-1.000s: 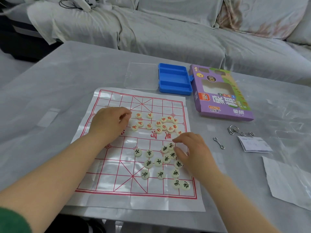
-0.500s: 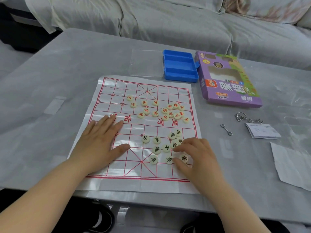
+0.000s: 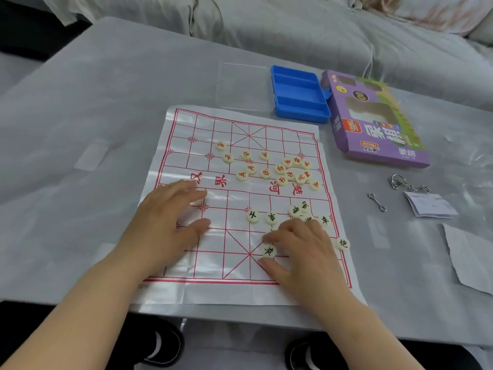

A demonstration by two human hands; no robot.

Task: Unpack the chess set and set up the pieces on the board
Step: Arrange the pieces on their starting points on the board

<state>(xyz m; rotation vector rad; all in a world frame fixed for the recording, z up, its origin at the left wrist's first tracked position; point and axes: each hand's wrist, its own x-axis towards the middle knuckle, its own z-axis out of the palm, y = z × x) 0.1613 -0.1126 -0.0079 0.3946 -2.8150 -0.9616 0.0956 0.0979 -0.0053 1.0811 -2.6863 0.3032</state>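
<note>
While pieces (image 3: 280, 170) are lying unsorted on the board (image 3: 218, 292), step: sorting.
Left hand (image 3: 168, 225): flattening its left edge, fingers together.
Right hand (image 3: 301, 249): curving round black piece (image 3: 268, 251) near board's near-right corner; pinch unclear.
Next: needing exact intersection placement.

Right hand (image 3: 304, 252) partly covers black pieces (image 3: 271, 218); sofa (image 3: 266, 22) cut off above.

Soft even light, moderately bright, white glare patches along the left edge of the glossy board (image 3: 213, 263), faint shadows beneath the forearms, left hand (image 3: 165, 222) fingertips motion-blurred, wide-angle bending toward frame edges.
</note>
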